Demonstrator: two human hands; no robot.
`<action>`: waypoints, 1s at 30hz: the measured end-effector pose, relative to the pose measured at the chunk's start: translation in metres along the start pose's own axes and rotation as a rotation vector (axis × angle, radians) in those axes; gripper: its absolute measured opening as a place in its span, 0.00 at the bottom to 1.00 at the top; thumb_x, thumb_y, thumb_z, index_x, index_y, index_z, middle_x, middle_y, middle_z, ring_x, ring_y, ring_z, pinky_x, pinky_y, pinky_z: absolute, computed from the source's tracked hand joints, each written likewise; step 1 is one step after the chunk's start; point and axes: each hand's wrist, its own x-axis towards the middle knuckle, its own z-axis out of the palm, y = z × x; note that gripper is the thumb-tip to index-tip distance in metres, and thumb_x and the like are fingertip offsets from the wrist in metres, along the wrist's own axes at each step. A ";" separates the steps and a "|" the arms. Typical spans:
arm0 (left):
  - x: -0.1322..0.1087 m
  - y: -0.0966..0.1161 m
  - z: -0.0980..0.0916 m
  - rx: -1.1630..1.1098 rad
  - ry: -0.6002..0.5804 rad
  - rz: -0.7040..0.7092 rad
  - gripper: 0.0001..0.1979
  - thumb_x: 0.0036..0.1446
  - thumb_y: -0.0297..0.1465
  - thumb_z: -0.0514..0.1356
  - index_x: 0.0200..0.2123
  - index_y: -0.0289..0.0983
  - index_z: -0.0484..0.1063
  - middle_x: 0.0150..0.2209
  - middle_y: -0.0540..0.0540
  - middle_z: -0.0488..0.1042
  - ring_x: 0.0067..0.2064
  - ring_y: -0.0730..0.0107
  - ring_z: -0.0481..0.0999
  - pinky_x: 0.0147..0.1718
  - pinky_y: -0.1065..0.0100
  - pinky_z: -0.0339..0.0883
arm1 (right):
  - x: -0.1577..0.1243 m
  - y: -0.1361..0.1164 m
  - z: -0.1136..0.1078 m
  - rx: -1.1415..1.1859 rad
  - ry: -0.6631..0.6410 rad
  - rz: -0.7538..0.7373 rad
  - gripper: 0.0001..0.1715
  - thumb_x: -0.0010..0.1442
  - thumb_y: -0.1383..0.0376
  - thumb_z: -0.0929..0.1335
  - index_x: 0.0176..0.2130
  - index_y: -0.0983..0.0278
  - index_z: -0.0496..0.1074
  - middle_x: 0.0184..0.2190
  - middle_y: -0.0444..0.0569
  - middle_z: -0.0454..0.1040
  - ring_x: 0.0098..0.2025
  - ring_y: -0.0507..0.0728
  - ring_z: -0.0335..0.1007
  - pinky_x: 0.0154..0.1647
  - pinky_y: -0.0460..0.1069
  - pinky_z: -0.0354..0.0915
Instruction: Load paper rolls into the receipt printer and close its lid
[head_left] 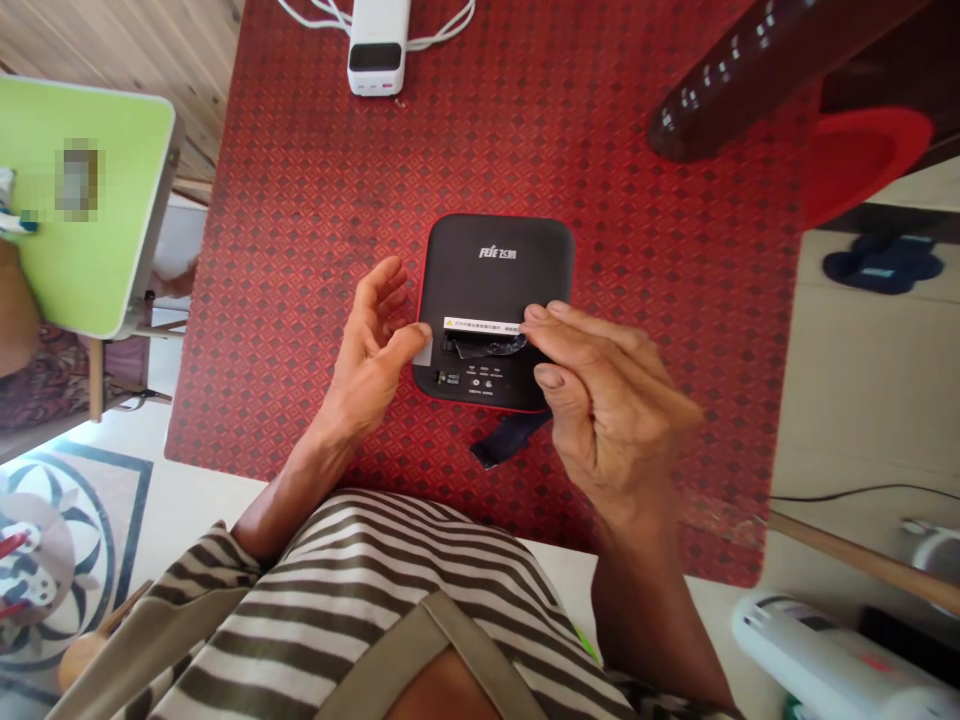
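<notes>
A flat black device with red edges, which looks like a small digital scale (pixel 495 285), lies on the red patterned table. Printed markings, a white warning strip (pixel 480 325) and a dark display window show on its top. A loose piece of shiny film (pixel 491 348) lifts from the window. My right hand (pixel 615 400) is over the device's right side, thumb and index fingertips at the film's end. My left hand (pixel 371 355) is open, its thumb touching the device's lower left edge and its fingers spread beside it. A dark strip (pixel 506 440) pokes out below the device.
At the back of the red table (pixel 300 250) stands a white power bank (pixel 379 50) with white cables. A dark brown cylindrical object (pixel 720 90) reaches in from the upper right, near a red stool (pixel 862 160). A green table (pixel 90 270) is at left.
</notes>
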 end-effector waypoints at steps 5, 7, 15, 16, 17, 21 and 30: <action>-0.008 0.022 -0.002 -0.030 0.129 0.018 0.37 0.87 0.60 0.69 0.86 0.55 0.66 0.85 0.37 0.77 0.84 0.40 0.81 0.77 0.43 0.82 | -0.008 0.002 0.006 0.128 0.199 0.057 0.23 0.90 0.60 0.72 0.75 0.48 0.89 0.64 0.49 0.97 0.66 0.70 0.97 0.68 0.70 0.91; -0.012 0.027 -0.007 -0.098 0.145 0.008 0.39 0.83 0.62 0.73 0.84 0.56 0.69 0.84 0.39 0.78 0.83 0.38 0.81 0.79 0.41 0.80 | -0.014 0.004 0.009 0.132 0.396 0.151 0.21 0.90 0.53 0.72 0.71 0.45 0.92 0.59 0.46 0.98 0.60 0.69 0.97 0.58 0.68 0.91; -0.012 0.025 -0.012 -0.423 -0.002 -0.166 0.35 0.74 0.55 0.82 0.77 0.55 0.80 0.75 0.42 0.86 0.79 0.40 0.85 0.76 0.43 0.85 | -0.032 -0.001 0.011 0.043 0.406 0.371 0.25 0.89 0.45 0.72 0.55 0.52 0.97 0.46 0.49 0.99 0.42 0.65 0.96 0.44 0.61 0.83; -0.011 0.027 -0.012 -0.412 -0.004 -0.159 0.34 0.76 0.54 0.81 0.77 0.55 0.79 0.75 0.42 0.86 0.79 0.41 0.85 0.76 0.42 0.85 | -0.033 -0.002 0.011 0.042 0.410 0.383 0.26 0.89 0.44 0.72 0.55 0.52 0.97 0.46 0.49 0.99 0.42 0.66 0.96 0.44 0.61 0.83; -0.011 0.029 -0.012 -0.390 -0.001 -0.149 0.34 0.77 0.53 0.80 0.77 0.55 0.79 0.76 0.42 0.86 0.80 0.41 0.85 0.77 0.42 0.84 | -0.034 -0.002 0.011 0.040 0.416 0.397 0.26 0.89 0.44 0.72 0.55 0.52 0.97 0.46 0.49 0.99 0.42 0.66 0.96 0.44 0.61 0.83; -0.009 0.040 -0.013 -0.323 0.007 -0.155 0.34 0.78 0.52 0.79 0.79 0.55 0.77 0.80 0.41 0.83 0.82 0.39 0.84 0.78 0.42 0.85 | -0.035 0.000 0.011 0.009 0.429 0.420 0.28 0.89 0.42 0.72 0.54 0.53 0.98 0.44 0.50 0.99 0.40 0.65 0.95 0.42 0.60 0.80; -0.005 0.037 -0.010 -0.361 -0.039 -0.172 0.37 0.77 0.57 0.77 0.79 0.53 0.74 0.82 0.41 0.82 0.81 0.39 0.83 0.80 0.41 0.83 | -0.024 0.004 0.014 -0.009 0.444 0.400 0.32 0.89 0.39 0.71 0.51 0.54 0.98 0.43 0.52 0.98 0.39 0.66 0.94 0.41 0.60 0.80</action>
